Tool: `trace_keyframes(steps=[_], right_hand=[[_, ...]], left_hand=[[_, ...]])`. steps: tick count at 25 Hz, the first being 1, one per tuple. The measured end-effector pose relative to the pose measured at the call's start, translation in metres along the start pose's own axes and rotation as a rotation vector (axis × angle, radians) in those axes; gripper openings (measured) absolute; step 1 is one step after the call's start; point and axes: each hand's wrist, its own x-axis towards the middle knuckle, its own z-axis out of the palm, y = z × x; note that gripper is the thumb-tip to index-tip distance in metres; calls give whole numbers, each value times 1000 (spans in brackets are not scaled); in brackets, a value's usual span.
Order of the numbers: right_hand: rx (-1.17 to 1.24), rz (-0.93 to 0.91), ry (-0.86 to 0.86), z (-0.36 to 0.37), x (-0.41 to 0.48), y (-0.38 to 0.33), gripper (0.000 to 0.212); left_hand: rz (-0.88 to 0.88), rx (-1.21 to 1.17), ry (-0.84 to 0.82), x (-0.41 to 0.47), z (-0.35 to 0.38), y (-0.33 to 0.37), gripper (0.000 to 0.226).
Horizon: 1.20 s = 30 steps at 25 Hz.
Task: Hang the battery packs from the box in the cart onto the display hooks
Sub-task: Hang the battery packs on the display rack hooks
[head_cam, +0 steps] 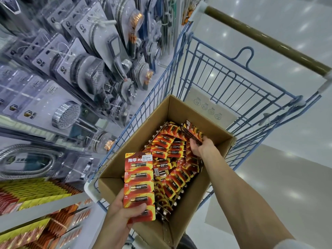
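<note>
The strip of red-and-yellow carded battery packs [139,184], with a white price sticker at its top, is being held upright over the near left corner of the open brown cardboard box [142,133]. The left hand [124,212] is gripping the strip's lower end, thumb across the front and fingers behind. This grip is judged to be leaving the top edge free for a hook. The right hand [201,147] is reaching into the far right corner of the box. It is clasping a small stack of matching packs [191,130] and tilting it up out of the heap. The loose battery packs [168,153] are lying in overlapping rows and covering most of the box floor, so the task is judged to be far from complete.

The box is sitting inside the blue wire shopping cart [224,78], which is keeping the stock within reach of both hands. The olive-brown handle bar [265,38] is lying at the cart's far side. The cart is standing just beside the display shelving. At lower left, rows of yellow and red hanging packs [36,193] are marking the likely destination. The hooks themselves are too blurred to make out. Above those rows, carded chrome shower heads [66,114] are hanging.
</note>
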Motion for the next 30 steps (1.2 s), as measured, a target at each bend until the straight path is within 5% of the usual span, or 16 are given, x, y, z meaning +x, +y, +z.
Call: trace_keyframes(steps=[5,9,13,15,23,30], right_hand=[[368,67,28,-6,26,1,53],[96,10,-53,-16,19,14,46],[-6,-132,-90,-27,28,30,78],[-54,-164,-141,-33,27,35,74],[-342,-291,-490,-62,-37,59,58],[-439,-223,-908,-68,-178,110,52]], left_hand=[[-9,10,27,0,-6,-10,112],[-12,15,56,-3,-5,-13,113],[6,-7,63,-9,-6,-14,115],[23,-26,70,-12,-8,-15,121],[158,-241,169,-41,-10,-4,51],[372,-369,225,-115,-50,25,37]])
